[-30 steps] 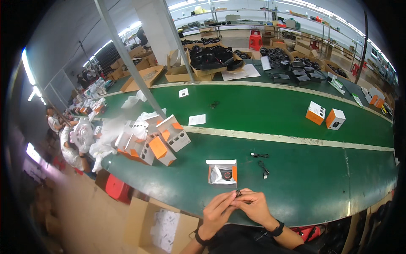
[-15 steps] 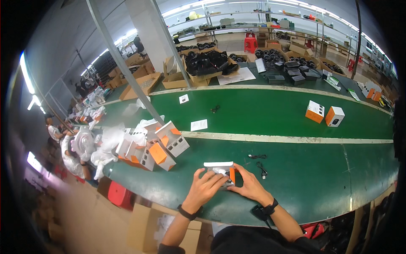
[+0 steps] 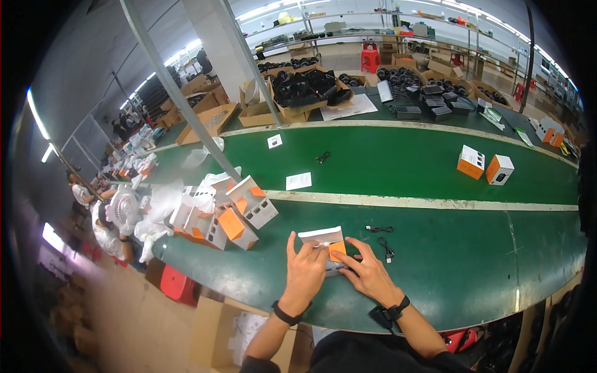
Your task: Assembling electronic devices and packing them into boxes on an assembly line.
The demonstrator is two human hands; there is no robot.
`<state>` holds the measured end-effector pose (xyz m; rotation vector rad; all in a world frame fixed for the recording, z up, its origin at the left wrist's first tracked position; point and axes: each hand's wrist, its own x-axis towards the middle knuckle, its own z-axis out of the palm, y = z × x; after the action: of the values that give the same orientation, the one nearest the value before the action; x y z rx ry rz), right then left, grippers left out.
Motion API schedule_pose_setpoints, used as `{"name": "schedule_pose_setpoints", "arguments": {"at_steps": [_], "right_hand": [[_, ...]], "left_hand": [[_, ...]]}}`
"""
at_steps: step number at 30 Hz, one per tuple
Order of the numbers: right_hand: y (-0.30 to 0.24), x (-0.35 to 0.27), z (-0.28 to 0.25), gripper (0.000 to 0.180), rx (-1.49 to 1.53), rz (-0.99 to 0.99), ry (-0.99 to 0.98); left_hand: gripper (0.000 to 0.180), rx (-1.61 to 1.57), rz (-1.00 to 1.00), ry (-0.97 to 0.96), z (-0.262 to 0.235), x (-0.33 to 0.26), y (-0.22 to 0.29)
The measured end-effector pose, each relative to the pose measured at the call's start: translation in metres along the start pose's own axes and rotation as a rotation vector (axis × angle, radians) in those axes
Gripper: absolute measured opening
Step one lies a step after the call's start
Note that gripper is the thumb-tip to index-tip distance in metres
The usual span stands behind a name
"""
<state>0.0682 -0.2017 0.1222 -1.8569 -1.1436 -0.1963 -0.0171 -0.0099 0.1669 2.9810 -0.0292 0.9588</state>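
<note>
A small white and orange carton (image 3: 321,235) stands on the green bench in front of me, its white lid flap raised at the far side. My left hand (image 3: 305,268) grips the carton's left side, with some fingers bent into its opening. On the right, my right hand (image 3: 369,271) holds the carton, thumb and fingers at the orange side flap (image 3: 336,250). My fingers hide most of the contents. Just right of the carton lie two short black cables, one coiled cable (image 3: 379,229) behind the other cable (image 3: 386,250).
At left, several opened white-orange cartons (image 3: 239,227) stand beside plastic bags and a white fan (image 3: 122,208). Beyond a pale rail (image 3: 373,199), the green belt (image 3: 385,161) carries two closed cartons (image 3: 471,161), cards and a cable. A black adapter (image 3: 380,316) lies near my right wrist.
My right fingers have moved onto the orange flap, which now bends inward. The lid flap shows more of its face. Things on the belt have shifted slightly right.
</note>
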Motion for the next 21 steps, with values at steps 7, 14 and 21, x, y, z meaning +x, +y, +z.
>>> {"name": "schedule_pose_setpoints", "arguments": {"at_steps": [7,14,21], "right_hand": [[-0.009,0.004,-0.007,0.054,-0.124,-0.037,-0.074],[-0.007,0.003,-0.011,0.049,-0.163,-0.068,-0.042],[-0.011,-0.006,0.002,0.053,0.323,0.137,0.054]], "left_hand": [[0.045,-1.039,-0.493,0.386,-0.006,-0.016,-0.019],[0.034,-1.097,-0.11,-0.098,0.036,-0.011,-0.057],[0.042,-0.795,0.036,-0.067,0.009,-0.02,-0.04]]}}
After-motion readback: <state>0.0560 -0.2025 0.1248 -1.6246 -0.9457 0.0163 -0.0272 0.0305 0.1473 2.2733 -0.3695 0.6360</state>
